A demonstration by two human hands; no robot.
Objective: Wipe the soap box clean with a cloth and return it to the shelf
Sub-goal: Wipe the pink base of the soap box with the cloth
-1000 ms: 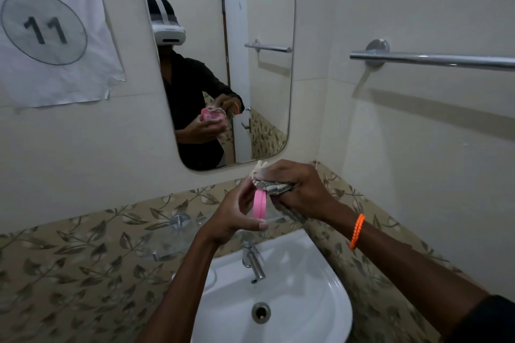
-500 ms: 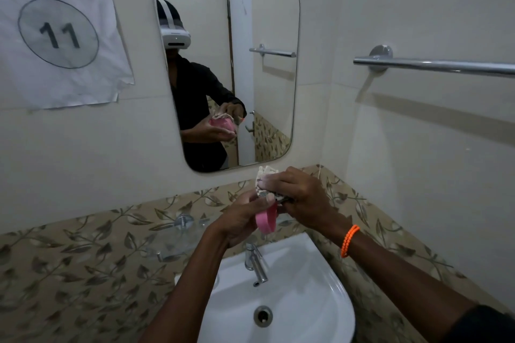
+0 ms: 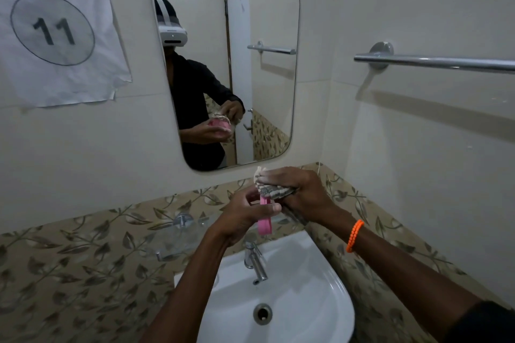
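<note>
My left hand [image 3: 245, 217] grips a pink soap box [image 3: 264, 224] held on edge above the basin, fingers curled round its side. My right hand [image 3: 302, 193] clutches a patterned grey-and-white cloth [image 3: 269, 185] and presses it against the upper part of the box. Most of the box is hidden by both hands and the cloth. A clear glass shelf [image 3: 178, 239] on chrome brackets is fixed to the tiled wall, left of and below my hands.
A white basin [image 3: 306, 295] with a chrome tap [image 3: 255, 262] lies under my hands. A mirror [image 3: 225, 64] hangs above, a paper sign [image 3: 55, 30] to its left. A chrome towel rail [image 3: 434, 62] runs along the right wall.
Both hands with the box and cloth have stayed together above the tap. The box has turned slightly in my left hand, and the cloth has shifted along its upper edge.
</note>
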